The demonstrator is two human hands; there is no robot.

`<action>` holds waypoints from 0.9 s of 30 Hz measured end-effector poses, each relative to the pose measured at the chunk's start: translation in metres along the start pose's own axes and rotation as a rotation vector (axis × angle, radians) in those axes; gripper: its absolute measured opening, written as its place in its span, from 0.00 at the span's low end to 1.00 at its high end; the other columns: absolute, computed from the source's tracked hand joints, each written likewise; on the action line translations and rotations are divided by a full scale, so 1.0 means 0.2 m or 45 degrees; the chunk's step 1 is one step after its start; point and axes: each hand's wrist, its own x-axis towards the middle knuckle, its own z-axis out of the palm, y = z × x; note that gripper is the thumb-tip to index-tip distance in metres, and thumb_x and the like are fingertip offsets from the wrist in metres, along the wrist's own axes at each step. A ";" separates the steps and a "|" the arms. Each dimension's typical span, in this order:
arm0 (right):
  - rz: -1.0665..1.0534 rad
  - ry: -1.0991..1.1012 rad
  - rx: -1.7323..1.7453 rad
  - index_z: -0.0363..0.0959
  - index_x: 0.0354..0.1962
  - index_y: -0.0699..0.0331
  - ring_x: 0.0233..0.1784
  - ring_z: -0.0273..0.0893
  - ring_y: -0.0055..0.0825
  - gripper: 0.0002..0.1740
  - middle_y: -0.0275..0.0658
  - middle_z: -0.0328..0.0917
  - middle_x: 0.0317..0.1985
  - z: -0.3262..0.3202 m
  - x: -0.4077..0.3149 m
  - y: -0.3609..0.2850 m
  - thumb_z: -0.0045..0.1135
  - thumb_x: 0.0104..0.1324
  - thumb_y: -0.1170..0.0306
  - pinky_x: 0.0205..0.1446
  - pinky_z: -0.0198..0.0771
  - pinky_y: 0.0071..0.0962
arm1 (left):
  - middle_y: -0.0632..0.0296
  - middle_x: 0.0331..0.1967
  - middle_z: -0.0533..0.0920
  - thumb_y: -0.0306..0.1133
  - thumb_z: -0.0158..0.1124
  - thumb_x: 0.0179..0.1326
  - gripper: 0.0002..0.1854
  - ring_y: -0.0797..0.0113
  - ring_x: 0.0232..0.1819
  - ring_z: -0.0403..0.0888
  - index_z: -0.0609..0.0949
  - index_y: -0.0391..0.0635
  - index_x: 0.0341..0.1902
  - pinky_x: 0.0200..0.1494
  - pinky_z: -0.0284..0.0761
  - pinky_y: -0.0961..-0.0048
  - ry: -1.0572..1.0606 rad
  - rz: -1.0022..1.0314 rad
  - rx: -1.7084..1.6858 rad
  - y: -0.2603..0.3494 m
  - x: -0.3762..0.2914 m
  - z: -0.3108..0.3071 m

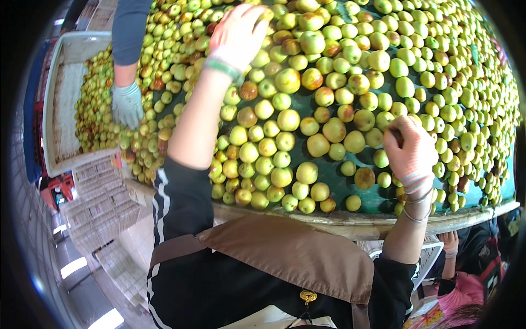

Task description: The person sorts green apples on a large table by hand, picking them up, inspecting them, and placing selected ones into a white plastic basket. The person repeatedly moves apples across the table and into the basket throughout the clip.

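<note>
A thick spread of yellow-green jujubes (287,119), some with red-brown patches, covers a green-surfaced sorting table (296,164). My left hand (240,39), in a pale glove with a green cuff, reaches over the far part of the spread. Its fingertips are beside a yellowish jujube (267,15); blur and glare hide whether they grip it. On the right, my right hand (411,154) rests low among the fruit in a thin, light glove, thumb and fingers curled. What lies inside that curl is hidden. Single jujubes, such as a browned one (364,178), sit near the table's front.
A wooden rim (357,226) edges the table before me. At left, a co-worker's gloved hand (127,105) touches jujubes beside a whitish crate (61,107) partly filled with them. Stacked pale crates (98,201) stand behind. Another person's arm (450,255) shows at lower right.
</note>
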 end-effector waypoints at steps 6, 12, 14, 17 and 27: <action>-0.040 0.250 0.036 0.75 0.50 0.59 0.52 0.74 0.42 0.25 0.42 0.76 0.47 -0.02 0.05 0.07 0.64 0.52 0.75 0.58 0.70 0.36 | 0.54 0.63 0.74 0.53 0.54 0.65 0.23 0.52 0.62 0.72 0.81 0.54 0.55 0.65 0.67 0.59 -0.414 -0.099 -0.005 0.38 0.29 0.12; -0.263 0.154 -0.176 0.68 0.61 0.58 0.67 0.61 0.51 0.30 0.50 0.66 0.64 -0.02 0.30 0.20 0.60 0.60 0.66 0.72 0.56 0.44 | 0.61 0.65 0.71 0.53 0.51 0.65 0.22 0.54 0.63 0.68 0.79 0.58 0.57 0.71 0.56 0.49 -0.568 0.530 0.230 0.55 0.11 0.09; -0.340 0.027 -0.241 0.66 0.64 0.56 0.68 0.58 0.58 0.33 0.48 0.65 0.66 0.04 0.31 0.20 0.61 0.60 0.64 0.73 0.54 0.48 | 0.57 0.66 0.70 0.52 0.58 0.59 0.26 0.53 0.66 0.66 0.79 0.55 0.58 0.72 0.53 0.44 -0.687 0.746 0.160 0.67 -0.03 0.01; -0.401 -0.314 -0.383 0.67 0.62 0.54 0.68 0.58 0.62 0.34 0.44 0.72 0.59 -0.02 0.24 0.13 0.63 0.57 0.65 0.71 0.58 0.50 | 0.53 0.65 0.71 0.51 0.65 0.53 0.32 0.50 0.70 0.62 0.77 0.49 0.61 0.72 0.50 0.39 -0.572 0.443 -0.413 0.78 -0.36 -0.08; -0.581 -0.091 -0.075 0.70 0.61 0.58 0.66 0.68 0.44 0.26 0.47 0.72 0.61 0.10 0.72 -0.03 0.55 0.66 0.65 0.69 0.62 0.35 | 0.47 0.66 0.70 0.40 0.60 0.64 0.28 0.48 0.66 0.69 0.72 0.40 0.64 0.66 0.68 0.56 -0.239 0.275 -0.384 0.41 -0.28 -0.11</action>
